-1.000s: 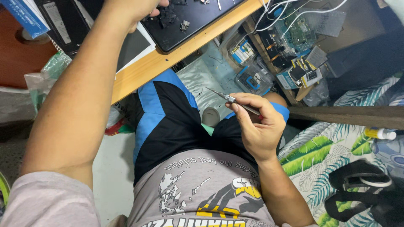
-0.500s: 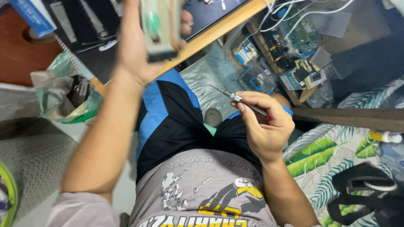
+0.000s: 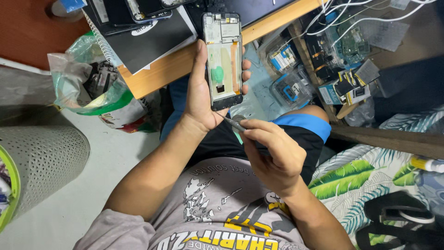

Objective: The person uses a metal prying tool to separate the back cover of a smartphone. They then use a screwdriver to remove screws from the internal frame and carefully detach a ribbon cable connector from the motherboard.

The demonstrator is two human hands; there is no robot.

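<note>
Since half a second ago your left hand [image 3: 201, 99] has brought the opened phone frame [image 3: 224, 60] down from the bench edge and turned it so its inner face shows to you, and your right hand [image 3: 273, 155] has risen from your lap to meet it. Phone frame: held upright above your knees, in front of the wooden bench edge [image 3: 171, 65], inner side toward the camera, with a green patch and an orange strip showing inside. Left hand: closed around the frame, thumb along the left rim, fingertips [image 3: 246, 74] hooked over the right rim, palm behind; the grip looks secure. Right hand: pinched shut on a slim metal tool [image 3: 231, 122], whose tip sits at the lower left corner of the frame, close against your left palm; whether it touches the frame cannot be told. Judgement for the step in hand: keep the tip shallow and angled away from your palm, brace your right fingers against the left hand for steadiness, and keep clear of the orange strip, which looks delicate. Surroundings: a spiral notebook [image 3: 138, 39] and further phones lie on the bench; a plastic bag of parts [image 3: 92, 88] hangs at its edge; boxes of small components [image 3: 291, 88] sit below; a perforated bin [image 3: 41, 162] stands on the floor to your left.
</note>
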